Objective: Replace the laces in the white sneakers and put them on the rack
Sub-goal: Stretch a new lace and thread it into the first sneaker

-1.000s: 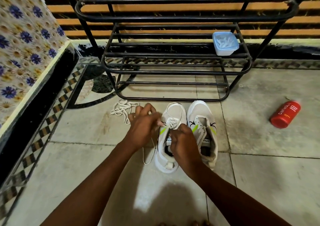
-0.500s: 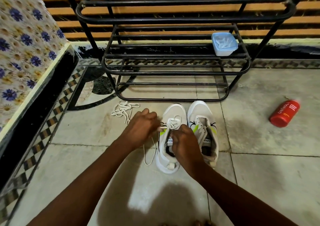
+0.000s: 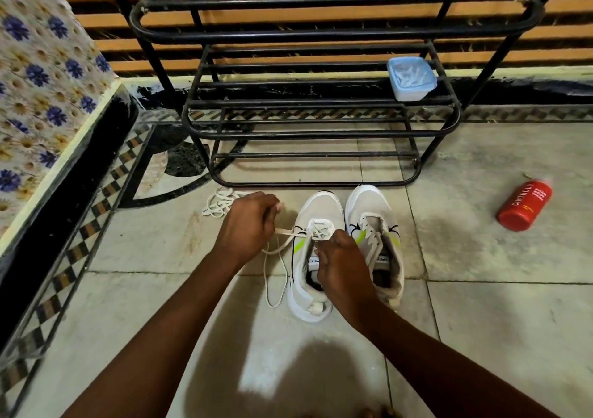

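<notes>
one tub (white bits inside), rack

Dim warm light; soft shadow on floor below; edges bowed; frame fairly sharp.

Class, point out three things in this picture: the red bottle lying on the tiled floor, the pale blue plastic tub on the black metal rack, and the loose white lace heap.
Red bottle (image 3: 523, 206), head view, label side.
Pale blue plastic tub (image 3: 411, 77), head view, lid.
Loose white lace heap (image 3: 218, 204), head view, tangled middle.
</notes>
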